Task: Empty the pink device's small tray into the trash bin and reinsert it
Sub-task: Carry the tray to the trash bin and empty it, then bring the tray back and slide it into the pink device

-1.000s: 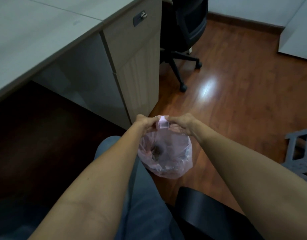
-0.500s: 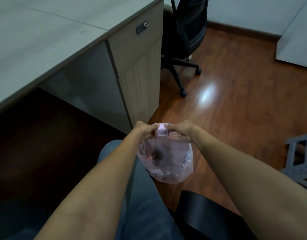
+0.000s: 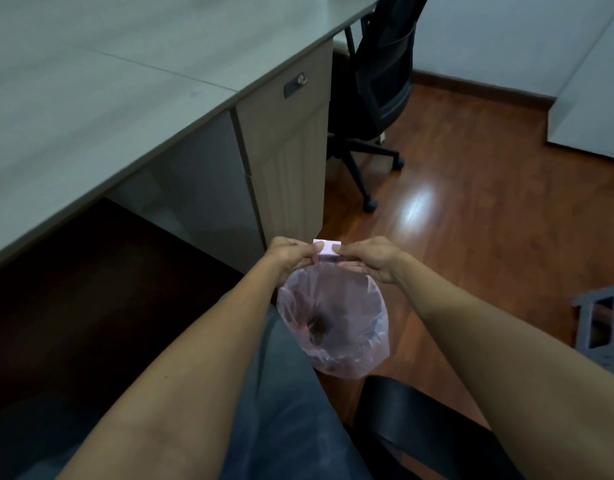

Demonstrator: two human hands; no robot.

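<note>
A small pink device [image 3: 327,251] is pinched between both my hands, just above the far rim of the trash bin. My left hand [image 3: 289,257] grips its left side and my right hand [image 3: 369,258] grips its right side. Fingers hide most of the device, so I cannot tell whether its tray is in or out. The trash bin [image 3: 375,341] stands on the floor below, lined with a pink plastic bag, with dark debris at its bottom.
A grey desk [image 3: 101,98] with a wooden drawer cabinet [image 3: 291,161] fills the left. A black office chair [image 3: 378,95] stands behind it on the wooden floor. My knee and a black seat edge [image 3: 413,420] are near the bin. A grey stool [image 3: 603,327] is at right.
Both hands stay pinched on the pink device above the bin. The view has tilted up slightly, so hands and bin appear lower in the frame.
</note>
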